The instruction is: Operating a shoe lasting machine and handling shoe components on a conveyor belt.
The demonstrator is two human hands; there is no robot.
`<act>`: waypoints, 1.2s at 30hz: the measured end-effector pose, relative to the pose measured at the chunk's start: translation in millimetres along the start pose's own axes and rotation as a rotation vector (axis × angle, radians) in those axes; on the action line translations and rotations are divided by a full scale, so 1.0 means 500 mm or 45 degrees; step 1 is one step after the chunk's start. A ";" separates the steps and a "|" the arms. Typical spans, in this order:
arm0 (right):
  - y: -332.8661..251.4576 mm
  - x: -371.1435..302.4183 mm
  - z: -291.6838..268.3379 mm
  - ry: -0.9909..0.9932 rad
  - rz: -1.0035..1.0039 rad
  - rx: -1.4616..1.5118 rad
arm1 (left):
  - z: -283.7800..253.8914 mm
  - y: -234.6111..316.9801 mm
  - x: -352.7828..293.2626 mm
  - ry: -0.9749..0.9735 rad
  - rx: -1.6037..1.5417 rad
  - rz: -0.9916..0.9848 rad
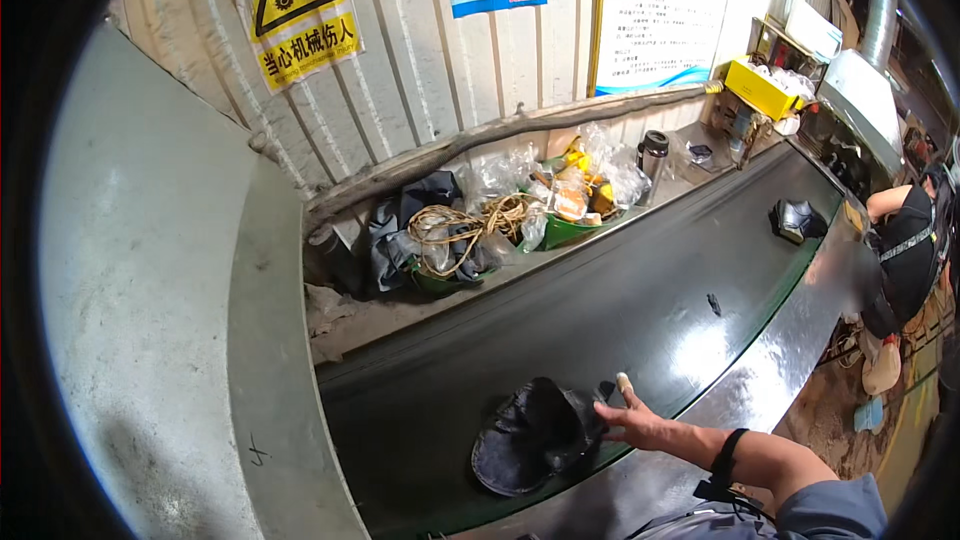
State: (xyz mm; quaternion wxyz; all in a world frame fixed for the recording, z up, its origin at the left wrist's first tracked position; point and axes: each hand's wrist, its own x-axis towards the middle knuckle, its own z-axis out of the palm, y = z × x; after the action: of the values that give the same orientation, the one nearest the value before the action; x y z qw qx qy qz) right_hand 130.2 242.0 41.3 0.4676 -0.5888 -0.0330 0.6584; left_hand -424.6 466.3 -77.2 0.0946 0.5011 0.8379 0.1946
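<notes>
My right hand (632, 424) reaches in from the lower right, over the dark conveyor belt (560, 330). Its fingers are spread, one has a pale covered tip, and nothing shows in its grasp. Just left of the fingertips lies a black, hollow, bowl-like piece (515, 445) with a crumpled surface; its kind is unclear, and I cannot tell whether the fingers touch it. A small dark bit (607, 390) sits by the fingers. Around my right wrist is a black band (728, 457). My left hand is out of view.
Farther along the belt lie a small dark scrap (714, 305) and a shiny black lump (797, 221). A metal edge (745, 395) borders the belt. Behind it are tangled rope (450, 230), plastic bags and a thermos (653, 155). Another person (910, 250) bends at the far right.
</notes>
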 end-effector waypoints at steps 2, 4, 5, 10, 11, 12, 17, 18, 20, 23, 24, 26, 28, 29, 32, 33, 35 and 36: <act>-0.012 0.005 0.009 0.090 0.024 0.062 | -0.020 0.000 -0.041 -0.035 -0.011 -0.138; -0.024 -0.001 0.018 0.065 -0.108 0.142 | -0.060 -0.003 -0.079 -0.041 -0.019 -0.282; -0.004 0.026 0.001 0.086 -0.168 0.110 | -0.080 0.000 -0.098 -0.045 -0.026 -0.345; -0.024 -0.032 0.006 -0.097 0.146 0.006 | -0.186 -0.128 -0.245 -0.003 -0.236 -0.315; -0.037 -0.061 -0.032 -0.095 0.075 0.089 | -0.175 -0.025 -0.283 -0.176 -0.063 -0.334; -0.050 -0.097 -0.068 -0.117 0.016 0.162 | -0.194 0.071 -0.336 -0.199 0.156 -0.227; -0.092 -0.225 -0.263 -0.385 -0.220 0.121 | -0.312 0.253 -0.630 0.123 0.312 0.717; -0.103 -0.255 -0.294 -0.415 -0.247 0.139 | -0.322 0.285 -0.685 0.178 0.328 0.860; -0.103 -0.266 -0.378 -0.251 -0.114 0.158 | -0.329 0.365 -0.794 0.058 0.334 1.004; -0.046 -0.258 -0.513 -0.184 -0.224 -0.003 | -0.276 0.414 -0.953 -0.033 0.235 1.226; -0.039 -0.282 -0.527 -0.159 -0.213 -0.004 | -0.257 0.423 -1.007 -0.011 0.193 1.304; -0.021 -0.305 -0.590 -0.197 -0.171 0.099 | -0.231 0.445 -1.107 0.087 0.235 1.569; -0.002 -0.322 -0.644 -0.268 -0.136 0.214 | -0.190 0.456 -1.197 0.234 0.120 1.743; 0.006 -0.322 -0.667 -0.268 -0.124 0.202 | -0.173 0.469 -1.244 0.297 0.086 1.777; 0.011 -0.327 -0.722 -0.254 -0.147 0.272 | -0.135 0.512 -1.349 0.256 0.086 1.809; 0.004 -0.331 -0.735 -0.229 -0.139 0.325 | -0.125 0.525 -1.371 0.162 0.160 1.781; -0.020 -0.371 -0.693 -0.144 -0.240 0.361 | -0.136 0.537 -1.391 -0.354 -0.045 1.683; -0.027 -0.385 -0.704 -0.150 -0.248 0.353 | -0.149 0.546 -1.381 -0.563 -0.204 1.654</act>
State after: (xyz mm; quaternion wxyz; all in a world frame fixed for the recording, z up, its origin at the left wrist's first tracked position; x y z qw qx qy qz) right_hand 396.6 -55.2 85.5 0.6031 -0.4731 -0.0260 0.6416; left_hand 99.8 -40.8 80.0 0.1644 0.9208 0.3119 0.1665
